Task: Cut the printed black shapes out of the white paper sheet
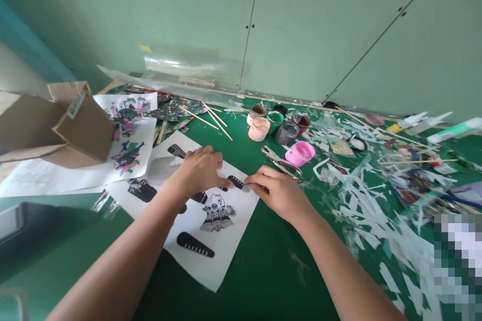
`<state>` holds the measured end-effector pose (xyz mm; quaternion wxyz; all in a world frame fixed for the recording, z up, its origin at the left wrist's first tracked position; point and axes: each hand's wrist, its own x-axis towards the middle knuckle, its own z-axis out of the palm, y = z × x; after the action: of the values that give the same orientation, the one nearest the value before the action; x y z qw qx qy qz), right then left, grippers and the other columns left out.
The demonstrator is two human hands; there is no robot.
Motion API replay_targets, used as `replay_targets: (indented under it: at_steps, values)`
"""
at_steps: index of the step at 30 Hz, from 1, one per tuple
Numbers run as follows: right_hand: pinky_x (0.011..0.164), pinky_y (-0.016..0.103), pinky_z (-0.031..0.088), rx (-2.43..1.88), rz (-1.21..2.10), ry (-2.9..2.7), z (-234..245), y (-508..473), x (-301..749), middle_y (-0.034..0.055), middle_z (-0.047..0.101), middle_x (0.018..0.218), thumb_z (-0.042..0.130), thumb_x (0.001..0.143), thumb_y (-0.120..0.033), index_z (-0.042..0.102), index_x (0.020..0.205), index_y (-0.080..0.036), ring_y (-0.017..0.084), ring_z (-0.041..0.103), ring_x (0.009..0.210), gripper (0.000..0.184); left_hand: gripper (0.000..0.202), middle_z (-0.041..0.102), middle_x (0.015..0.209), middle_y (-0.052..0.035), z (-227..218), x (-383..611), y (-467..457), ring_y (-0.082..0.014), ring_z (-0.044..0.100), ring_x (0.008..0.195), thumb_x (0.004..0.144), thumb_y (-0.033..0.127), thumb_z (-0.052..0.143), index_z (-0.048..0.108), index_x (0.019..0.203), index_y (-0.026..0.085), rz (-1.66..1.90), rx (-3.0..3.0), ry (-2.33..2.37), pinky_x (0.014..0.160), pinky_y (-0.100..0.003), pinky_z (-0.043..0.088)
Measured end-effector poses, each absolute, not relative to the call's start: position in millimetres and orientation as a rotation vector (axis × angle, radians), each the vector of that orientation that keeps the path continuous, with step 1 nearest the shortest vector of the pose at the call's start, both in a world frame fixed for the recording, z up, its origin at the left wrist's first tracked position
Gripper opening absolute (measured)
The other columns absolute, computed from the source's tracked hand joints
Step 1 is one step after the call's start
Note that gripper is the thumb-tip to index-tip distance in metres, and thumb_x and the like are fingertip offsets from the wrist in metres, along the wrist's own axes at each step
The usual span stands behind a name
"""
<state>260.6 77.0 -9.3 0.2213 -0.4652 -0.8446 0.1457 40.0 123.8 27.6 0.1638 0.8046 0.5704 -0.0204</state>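
A white sheet (211,256) printed with black puppet-part shapes lies on the green table (271,261). My left hand (199,170) rests on the sheet, fingers curled and pressing near a small black cut-out piece (238,182). My right hand (278,190) pinches the right end of that same piece at the sheet's edge. A printed figure in a dress (217,213) sits just below both hands. Another black strip shape (195,245) is printed lower on the sheet.
Scissors (280,161) lie right behind my right hand. Several small paint pots (286,133) and a pink lid (300,153) stand beyond. White paper scraps (376,210) cover the right side. A cardboard box (56,128), coloured prints (128,153) and wooden sticks (214,121) lie at left.
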Motion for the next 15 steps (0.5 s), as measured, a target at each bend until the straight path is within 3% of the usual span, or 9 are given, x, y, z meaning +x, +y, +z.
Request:
replay_targets:
  at_steps: [15]
  values:
    - [0.055, 0.024, 0.036, -1.329, 0.453, -2.404, -3.4, 77.1, 265.0, 0.0015, 0.065, 0.090, 0.049, 0.093, -0.019, 0.074, 0.102, -0.028, 0.011, 0.057, 0.065, 0.028, 0.047, 0.055, 0.098, -0.0062, 23.8, 41.1, 127.5, -0.0314, 0.056, 0.102, 0.061, 0.057, 0.073, 0.058, 0.088, 0.022, -0.089, 2.303, 1.603, 0.089, -0.044, 0.040]
